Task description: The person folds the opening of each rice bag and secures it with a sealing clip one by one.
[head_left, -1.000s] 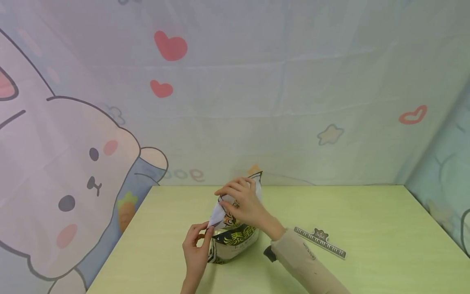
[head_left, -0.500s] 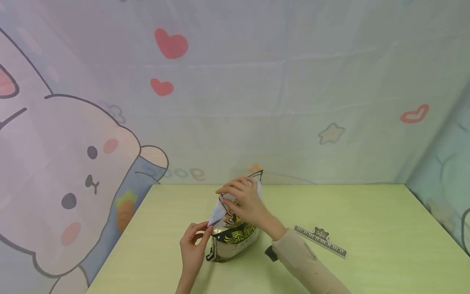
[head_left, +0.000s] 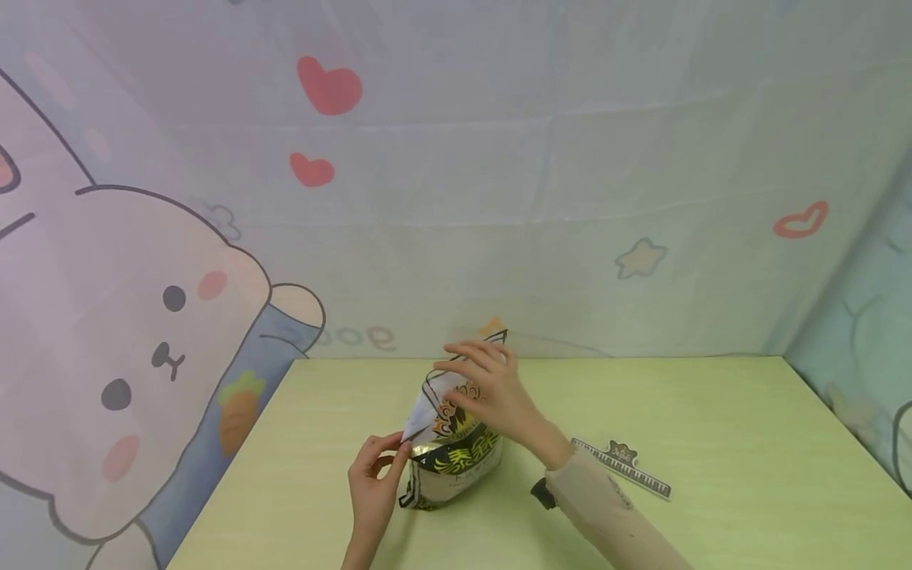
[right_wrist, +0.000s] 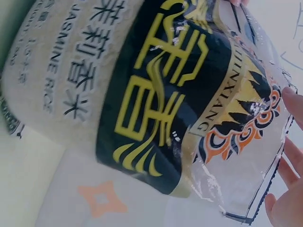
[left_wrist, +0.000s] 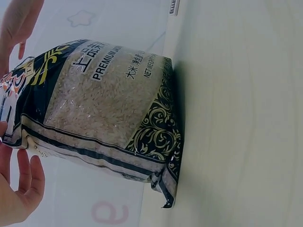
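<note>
A bag of jasmine rice (head_left: 456, 467) with a dark band and yellow characters stands on the table, its top edge folded over at the left into a white flap (head_left: 422, 416). My left hand (head_left: 376, 483) pinches the bag's left corner between thumb and fingers. My right hand (head_left: 495, 392) is at the upper part of the bag, fingers spread and lightly bent along its top edge. In the right wrist view the right fingers (right_wrist: 289, 165) lie by the bag's top seam. Rice grains show through the clear side of the bag (left_wrist: 94, 109) in the left wrist view.
A clip (head_left: 621, 467) with a piano-key pattern lies on the light table (head_left: 741, 443), to the right of the bag and beside the right sleeve. Behind the table hangs a printed cloth (head_left: 456, 198) with a cartoon rabbit and hearts.
My right hand has shifted right along the bag's top, away from the folded flap, and its fingers have loosened. My left hand keeps its pinch on the corner with little movement.
</note>
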Motion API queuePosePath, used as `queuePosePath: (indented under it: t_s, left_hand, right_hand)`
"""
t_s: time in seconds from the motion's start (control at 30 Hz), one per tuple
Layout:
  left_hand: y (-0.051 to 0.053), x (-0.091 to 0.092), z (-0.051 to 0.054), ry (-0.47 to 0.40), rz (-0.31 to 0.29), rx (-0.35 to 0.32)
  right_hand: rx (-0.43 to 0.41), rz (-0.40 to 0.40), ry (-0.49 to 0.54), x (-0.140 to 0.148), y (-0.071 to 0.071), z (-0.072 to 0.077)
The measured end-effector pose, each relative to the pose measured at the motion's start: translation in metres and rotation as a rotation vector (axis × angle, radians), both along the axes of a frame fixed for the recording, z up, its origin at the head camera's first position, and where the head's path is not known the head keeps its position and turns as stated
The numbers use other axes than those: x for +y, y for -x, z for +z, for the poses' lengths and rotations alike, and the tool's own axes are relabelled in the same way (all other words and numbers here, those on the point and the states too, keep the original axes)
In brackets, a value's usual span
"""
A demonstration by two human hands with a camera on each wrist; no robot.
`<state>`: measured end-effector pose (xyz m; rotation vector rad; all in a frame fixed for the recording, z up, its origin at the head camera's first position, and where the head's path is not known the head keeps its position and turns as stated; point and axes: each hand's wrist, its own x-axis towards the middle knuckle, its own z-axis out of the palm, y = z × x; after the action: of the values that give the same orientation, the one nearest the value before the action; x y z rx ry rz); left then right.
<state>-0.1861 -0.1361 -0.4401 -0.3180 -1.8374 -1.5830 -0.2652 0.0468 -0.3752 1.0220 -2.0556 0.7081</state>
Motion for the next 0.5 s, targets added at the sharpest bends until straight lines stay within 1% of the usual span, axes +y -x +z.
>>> queuePosePath:
  t_s: [0.13, 0.3, 0.5]
  left_hand:
    - [0.001, 0.0, 0.0, 0.001, -0.005, -0.005]
    - [0.001, -0.001, 0.0, 0.015, 0.001, -0.022]
    - [0.0, -0.003, 0.0, 0.04, 0.011, -0.016]
  right_hand:
    - [0.03, -0.012, -0.014, 0.006, -0.001, -0.002]
    - [0.07, -0.054, -0.038, 0.015, -0.003, -0.008]
    - [0.056, -0.057, -0.058, 0.028, -0.006, -0.016]
